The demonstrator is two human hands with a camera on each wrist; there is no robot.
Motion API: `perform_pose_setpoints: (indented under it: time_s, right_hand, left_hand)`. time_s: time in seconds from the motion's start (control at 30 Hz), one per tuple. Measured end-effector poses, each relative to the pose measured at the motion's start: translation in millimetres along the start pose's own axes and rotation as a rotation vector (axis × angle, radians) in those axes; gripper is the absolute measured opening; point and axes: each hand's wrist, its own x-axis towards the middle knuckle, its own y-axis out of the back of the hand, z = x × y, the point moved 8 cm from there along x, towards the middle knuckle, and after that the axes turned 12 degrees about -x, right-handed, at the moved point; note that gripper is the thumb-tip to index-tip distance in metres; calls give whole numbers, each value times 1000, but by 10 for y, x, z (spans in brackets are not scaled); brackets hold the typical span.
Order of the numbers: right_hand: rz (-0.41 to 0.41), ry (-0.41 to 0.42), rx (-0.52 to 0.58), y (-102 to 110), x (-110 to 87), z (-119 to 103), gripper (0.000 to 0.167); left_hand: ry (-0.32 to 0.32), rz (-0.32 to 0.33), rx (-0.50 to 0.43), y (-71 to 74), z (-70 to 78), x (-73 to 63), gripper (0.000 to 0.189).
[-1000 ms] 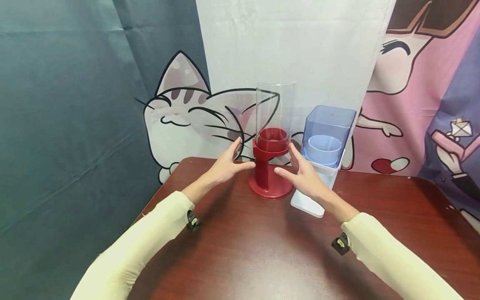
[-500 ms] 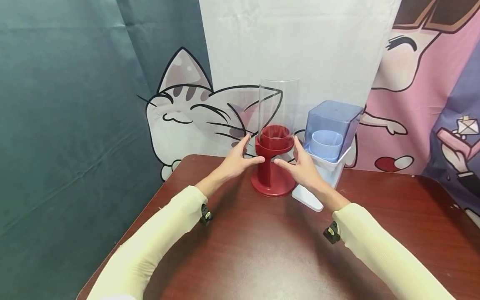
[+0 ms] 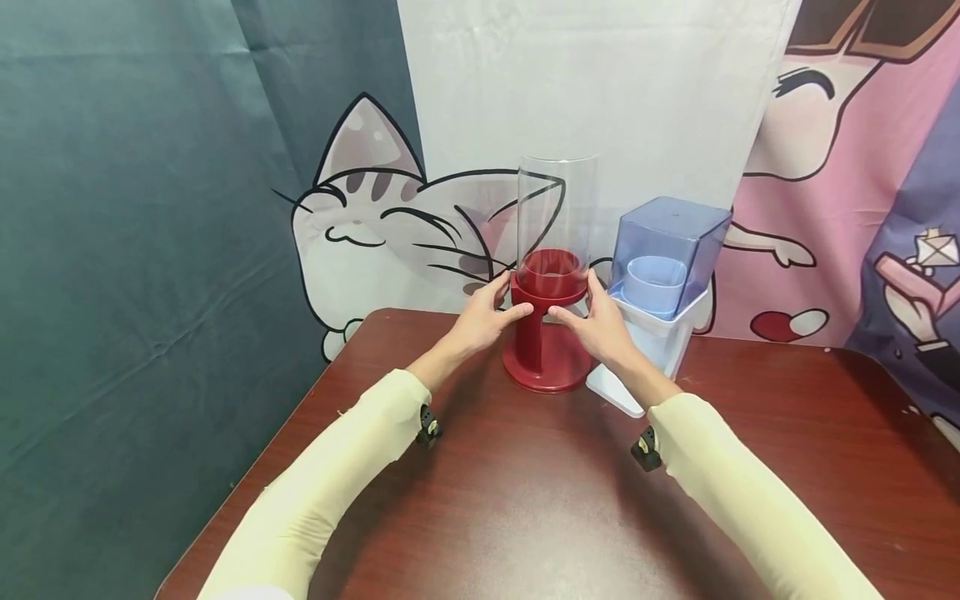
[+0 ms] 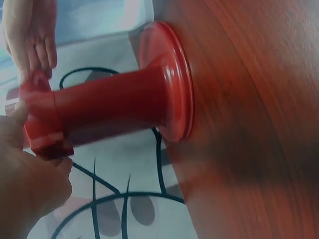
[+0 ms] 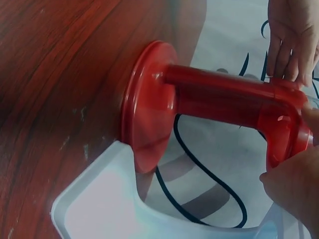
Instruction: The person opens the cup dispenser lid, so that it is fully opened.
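A red stand (image 3: pixel 531 346) with a round base and a ring-shaped collar stands upright on the table, a clear tube (image 3: pixel 557 204) rising from its top. My left hand (image 3: pixel 478 325) grips the collar from the left, thumb across its front. From the other side my right hand (image 3: pixel 606 332) holds the same collar, its thumb close to the left one. In the left wrist view the stand's red column (image 4: pixel 114 104) and round base show below both hands. The right wrist view has the collar (image 5: pixel 284 127) between the hands, with the far fingers partly hidden.
Just right of the stand is a white holder (image 3: pixel 613 390) with a blue see-through square cover (image 3: pixel 667 221) and a light blue ring inside. The brown table (image 3: pixel 525 492) meets a printed cloth backdrop (image 3: pixel 465 100) behind it.
Both hands have moved in toward the red stand and closed around its collar from either side. The stand keeps its place on the table.
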Motion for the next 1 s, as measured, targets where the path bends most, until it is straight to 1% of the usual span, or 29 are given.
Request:
perform_pose_setpoints:
  time_s: [0.13, 0.27, 0.33, 0.47, 0.63, 0.8, 1.0]
  right_hand:
    - [67, 15, 48, 23, 11, -54, 76]
    - [77, -25, 112, 19, -25, -74, 79]
    - [74, -46, 125, 15, -51, -79, 81]
    - [84, -45, 138, 26, -102, -118, 81]
    - [104, -10, 171, 75, -164, -229, 83]
    - [118, 28, 170, 175, -262, -360, 81]
    - [118, 32, 122, 297, -469, -431, 81]
  left_hand:
    - [-43, 66, 3, -8, 53, -10, 73]
    - [-40, 146, -1, 8, 74, -54, 68]
    - [-35, 173, -5, 11, 86, -88, 67]
    - [-35, 206, -42, 30, 131, -178, 67]
    - [-68, 225, -76, 79, 219, -282, 66]
    - [-121, 241, -31, 125, 358, -419, 66]
    - [-173, 263, 94, 115, 514, -600, 63]
